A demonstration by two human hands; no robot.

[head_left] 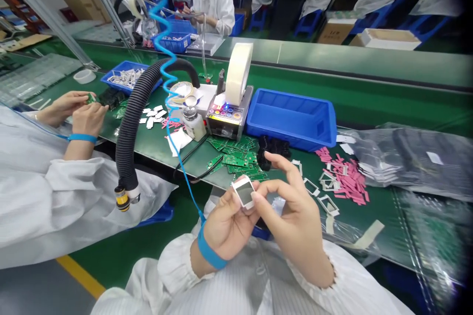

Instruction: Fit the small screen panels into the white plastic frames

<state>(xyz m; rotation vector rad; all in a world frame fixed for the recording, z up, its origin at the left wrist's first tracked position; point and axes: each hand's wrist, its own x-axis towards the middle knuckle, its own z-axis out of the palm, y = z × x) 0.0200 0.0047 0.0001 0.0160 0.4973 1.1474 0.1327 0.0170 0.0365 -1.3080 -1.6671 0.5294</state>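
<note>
Screen (244,193), white-rimmed, sits between left hand (229,221) and right hand (297,209), near the table (386,206) — each grip pinched on its edges — slack fingers could drop it, a stray thumb smudge it.

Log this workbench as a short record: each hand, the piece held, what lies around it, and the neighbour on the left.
Left hand: grips the white-framed panel at its left side
Left wrist: blue strap
Right hand: thumb and finger at the panel's right edge
Piece held: white-framed panel, dark face showing
Beyond the hands: green circuit boards, tape machine, blue bin
Right side: pink strips, white frames
Left neighbour: hands at a small green board
</note>
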